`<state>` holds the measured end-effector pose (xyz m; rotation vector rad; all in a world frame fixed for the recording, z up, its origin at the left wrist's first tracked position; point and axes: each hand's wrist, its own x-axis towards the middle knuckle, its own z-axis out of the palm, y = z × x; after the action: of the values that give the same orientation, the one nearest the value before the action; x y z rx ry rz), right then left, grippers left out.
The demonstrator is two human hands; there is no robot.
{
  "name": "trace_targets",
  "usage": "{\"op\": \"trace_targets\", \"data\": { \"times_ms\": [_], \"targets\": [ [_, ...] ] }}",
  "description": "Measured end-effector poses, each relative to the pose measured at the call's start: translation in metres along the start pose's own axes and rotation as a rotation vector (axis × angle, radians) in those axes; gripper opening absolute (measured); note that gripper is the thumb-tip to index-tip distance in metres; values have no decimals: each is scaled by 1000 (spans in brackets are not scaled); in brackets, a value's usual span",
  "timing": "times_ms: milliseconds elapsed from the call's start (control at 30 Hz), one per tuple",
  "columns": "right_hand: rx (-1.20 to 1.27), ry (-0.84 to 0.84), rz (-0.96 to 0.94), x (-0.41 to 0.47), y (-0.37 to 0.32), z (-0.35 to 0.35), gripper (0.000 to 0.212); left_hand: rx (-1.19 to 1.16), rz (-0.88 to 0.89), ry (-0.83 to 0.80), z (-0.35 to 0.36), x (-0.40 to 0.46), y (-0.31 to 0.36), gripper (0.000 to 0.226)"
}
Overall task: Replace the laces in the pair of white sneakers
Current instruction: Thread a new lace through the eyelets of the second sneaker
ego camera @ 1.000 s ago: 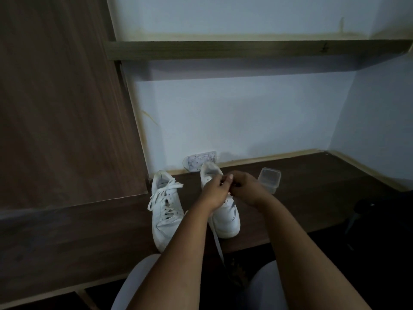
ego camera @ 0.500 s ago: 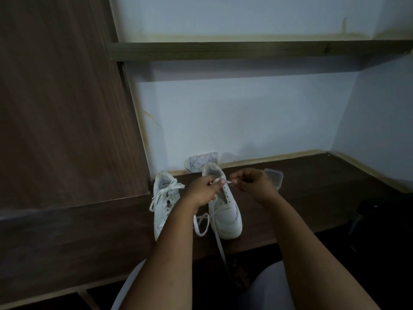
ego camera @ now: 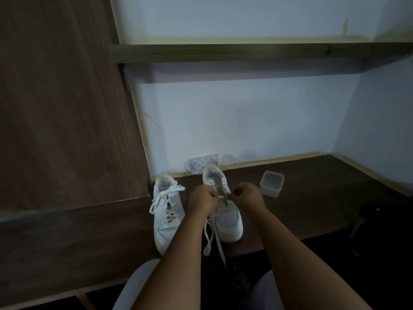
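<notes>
Fingers of both hands curled, pinching lace (ego camera: 220,197) over right sneaker (ego camera: 225,211); no legible branding.

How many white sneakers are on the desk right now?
2. The left sneaker, still laced, stands by the wooden panel. The right sneaker sits beside it, between the left hand and right hand, which pinch its lace. None seem hidden.
</notes>
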<state>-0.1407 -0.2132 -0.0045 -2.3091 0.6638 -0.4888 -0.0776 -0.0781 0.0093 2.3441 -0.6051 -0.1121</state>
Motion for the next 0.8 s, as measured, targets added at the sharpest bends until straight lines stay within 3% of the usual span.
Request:
{"op": "trace_targets", "data": {
  "times_ms": [100,233,433,667,800],
  "targets": [
    [-141,-71,20,1,5,11,31,-19,-43,-32,17,1,-2,11],
    [-149,-81,57,7,6,10,24,-46,-80,49,31,6,-3,13],
    [-53,-158,118,9,8,7,18,-12,-53,82,52,9,-9,16],
    [83,-164,169,10,19,9,14,-156,-141,82,62,15,-14,18],
    [140,-158,188,9,21,9,15,-101,-170,59,64,17,-14,16]
  ]
}}
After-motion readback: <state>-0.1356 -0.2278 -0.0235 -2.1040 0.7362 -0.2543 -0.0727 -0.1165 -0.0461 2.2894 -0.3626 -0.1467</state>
